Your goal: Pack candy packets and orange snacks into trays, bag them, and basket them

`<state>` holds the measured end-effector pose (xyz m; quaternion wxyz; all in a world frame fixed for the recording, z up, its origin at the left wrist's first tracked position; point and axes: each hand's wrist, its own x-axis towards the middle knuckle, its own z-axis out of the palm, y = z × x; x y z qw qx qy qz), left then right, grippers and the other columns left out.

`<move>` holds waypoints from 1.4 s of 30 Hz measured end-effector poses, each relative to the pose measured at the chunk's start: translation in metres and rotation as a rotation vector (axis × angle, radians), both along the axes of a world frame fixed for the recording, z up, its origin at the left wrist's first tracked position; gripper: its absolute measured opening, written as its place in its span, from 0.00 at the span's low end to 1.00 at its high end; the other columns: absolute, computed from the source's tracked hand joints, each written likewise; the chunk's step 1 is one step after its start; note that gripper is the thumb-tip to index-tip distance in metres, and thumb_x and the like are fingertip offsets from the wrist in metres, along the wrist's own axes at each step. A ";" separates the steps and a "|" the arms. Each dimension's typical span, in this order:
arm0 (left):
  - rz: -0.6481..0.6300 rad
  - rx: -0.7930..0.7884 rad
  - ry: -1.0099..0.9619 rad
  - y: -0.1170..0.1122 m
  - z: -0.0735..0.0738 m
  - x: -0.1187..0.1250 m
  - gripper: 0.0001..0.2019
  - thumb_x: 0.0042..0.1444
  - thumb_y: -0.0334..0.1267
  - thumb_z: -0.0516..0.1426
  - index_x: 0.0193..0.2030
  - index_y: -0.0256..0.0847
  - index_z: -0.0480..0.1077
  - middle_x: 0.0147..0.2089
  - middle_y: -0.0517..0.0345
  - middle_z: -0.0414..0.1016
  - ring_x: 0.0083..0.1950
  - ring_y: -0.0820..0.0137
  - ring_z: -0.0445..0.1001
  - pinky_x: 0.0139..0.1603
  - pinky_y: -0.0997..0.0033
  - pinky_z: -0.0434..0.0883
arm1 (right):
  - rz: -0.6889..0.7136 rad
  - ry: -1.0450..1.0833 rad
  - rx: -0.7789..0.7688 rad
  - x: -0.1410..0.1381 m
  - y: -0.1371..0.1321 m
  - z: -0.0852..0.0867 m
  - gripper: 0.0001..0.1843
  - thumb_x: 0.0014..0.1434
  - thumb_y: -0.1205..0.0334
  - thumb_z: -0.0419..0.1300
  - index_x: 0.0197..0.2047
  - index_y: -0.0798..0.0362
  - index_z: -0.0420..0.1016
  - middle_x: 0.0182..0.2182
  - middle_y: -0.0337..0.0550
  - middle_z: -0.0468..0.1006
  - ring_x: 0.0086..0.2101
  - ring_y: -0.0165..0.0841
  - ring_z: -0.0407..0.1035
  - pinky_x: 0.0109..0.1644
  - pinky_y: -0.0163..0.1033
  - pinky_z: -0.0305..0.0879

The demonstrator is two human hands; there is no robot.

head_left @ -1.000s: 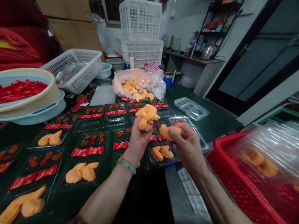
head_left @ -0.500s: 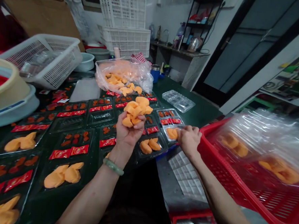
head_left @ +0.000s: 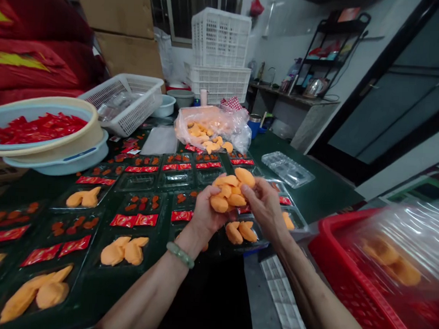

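Left: sachets (head_left: pixel 39 129) lay in a tub (head_left: pixel 59 103) on the table (head_left: pixel 307 189) | centre: trays (head_left: pixel 138 182) lay in rows on the table | behind: a bag (head_left: pixel 240 131) sat beyond them, stacked crates (head_left: pixel 219 40) further back | right: a basket (head_left: pixel 346 286) stood beside the table

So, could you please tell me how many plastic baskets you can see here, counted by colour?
White baskets: 3
Red baskets: 1
Total: 4
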<state>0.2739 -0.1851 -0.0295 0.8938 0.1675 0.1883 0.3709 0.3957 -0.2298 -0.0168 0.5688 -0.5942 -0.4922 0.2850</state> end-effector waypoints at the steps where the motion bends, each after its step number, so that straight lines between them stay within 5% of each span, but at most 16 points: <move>1: -0.002 0.048 -0.040 0.003 0.001 -0.004 0.19 0.46 0.34 0.51 0.46 0.37 0.69 0.32 0.53 0.74 0.25 0.68 0.72 0.18 0.71 0.69 | -0.036 -0.074 0.005 -0.002 0.004 -0.004 0.11 0.56 0.52 0.55 0.35 0.51 0.66 0.25 0.37 0.69 0.25 0.31 0.64 0.26 0.36 0.60; 5: -0.034 0.099 -0.084 0.016 0.007 -0.018 0.18 0.52 0.42 0.53 0.49 0.37 0.68 0.34 0.50 0.74 0.27 0.64 0.74 0.20 0.67 0.72 | -0.185 -0.446 0.091 -0.012 0.016 -0.014 0.08 0.56 0.56 0.53 0.32 0.51 0.68 0.29 0.41 0.70 0.31 0.34 0.63 0.36 0.40 0.61; 7: 0.000 0.023 0.001 0.021 0.010 -0.022 0.15 0.55 0.42 0.53 0.46 0.37 0.68 0.33 0.50 0.74 0.27 0.65 0.75 0.20 0.68 0.72 | -0.185 -0.434 0.185 -0.021 0.020 -0.015 0.07 0.55 0.58 0.54 0.32 0.51 0.68 0.34 0.45 0.70 0.37 0.36 0.64 0.43 0.42 0.61; 14: 0.105 -0.127 0.060 0.028 0.016 -0.025 0.11 0.58 0.37 0.49 0.42 0.33 0.67 0.30 0.50 0.73 0.26 0.69 0.74 0.17 0.77 0.70 | -0.007 0.649 0.164 -0.041 0.043 -0.004 0.07 0.51 0.59 0.59 0.34 0.51 0.69 0.27 0.34 0.68 0.26 0.26 0.63 0.29 0.33 0.60; 19: 0.207 -0.155 0.061 0.045 0.015 -0.035 0.10 0.58 0.37 0.49 0.37 0.33 0.67 0.29 0.50 0.71 0.27 0.69 0.74 0.17 0.80 0.68 | -0.045 0.869 0.220 -0.012 0.057 0.007 0.14 0.40 0.62 0.67 0.27 0.53 0.65 0.23 0.31 0.69 0.22 0.22 0.62 0.25 0.28 0.58; 22: 0.357 -0.165 0.023 0.058 0.015 -0.055 0.07 0.56 0.35 0.49 0.34 0.35 0.66 0.32 0.49 0.71 0.28 0.70 0.73 0.14 0.84 0.63 | -0.099 0.705 0.321 0.030 0.064 0.011 0.17 0.39 0.60 0.68 0.31 0.52 0.66 0.22 0.30 0.70 0.20 0.22 0.61 0.21 0.27 0.56; 24: 0.390 -0.125 -0.006 0.064 0.016 -0.070 0.06 0.55 0.34 0.50 0.35 0.36 0.66 0.35 0.49 0.71 0.30 0.68 0.73 0.14 0.84 0.63 | -0.075 0.463 0.253 0.065 0.073 0.009 0.18 0.40 0.60 0.68 0.35 0.52 0.69 0.21 0.31 0.72 0.19 0.23 0.61 0.20 0.27 0.54; 29: 0.392 -0.031 0.014 0.066 0.021 -0.089 0.07 0.50 0.32 0.54 0.37 0.38 0.66 0.37 0.50 0.69 0.33 0.66 0.73 0.14 0.84 0.62 | 0.196 -0.324 -0.309 0.128 0.123 0.003 0.11 0.49 0.70 0.57 0.37 0.57 0.75 0.26 0.38 0.77 0.24 0.25 0.67 0.25 0.28 0.61; 34: 0.332 0.018 0.039 0.062 0.018 -0.078 0.10 0.46 0.31 0.55 0.38 0.40 0.65 0.38 0.50 0.69 0.31 0.66 0.73 0.14 0.84 0.62 | 0.340 -0.990 -0.605 0.114 0.178 -0.010 0.12 0.47 0.78 0.55 0.31 0.56 0.76 0.27 0.39 0.79 0.31 0.31 0.72 0.34 0.29 0.65; 36: 0.281 0.021 0.041 0.062 0.016 -0.073 0.11 0.46 0.32 0.55 0.39 0.40 0.64 0.38 0.50 0.70 0.31 0.66 0.73 0.14 0.83 0.63 | 0.312 -1.035 -0.605 0.099 0.187 -0.023 0.12 0.44 0.78 0.57 0.31 0.56 0.76 0.29 0.42 0.79 0.33 0.33 0.73 0.36 0.31 0.65; 39: 0.223 0.032 0.047 0.061 0.013 -0.065 0.15 0.45 0.33 0.55 0.43 0.41 0.63 0.39 0.49 0.70 0.31 0.65 0.74 0.15 0.79 0.66 | 0.158 -1.105 -0.529 0.080 0.184 -0.041 0.17 0.49 0.76 0.57 0.43 0.58 0.71 0.45 0.57 0.74 0.43 0.41 0.71 0.44 0.39 0.64; 42: 0.187 0.023 0.071 0.061 0.011 -0.057 0.21 0.44 0.33 0.55 0.49 0.43 0.62 0.40 0.49 0.70 0.32 0.64 0.75 0.18 0.75 0.70 | 0.021 -1.080 -0.436 0.063 0.163 -0.039 0.16 0.57 0.69 0.52 0.50 0.58 0.65 0.51 0.62 0.68 0.47 0.43 0.68 0.45 0.43 0.64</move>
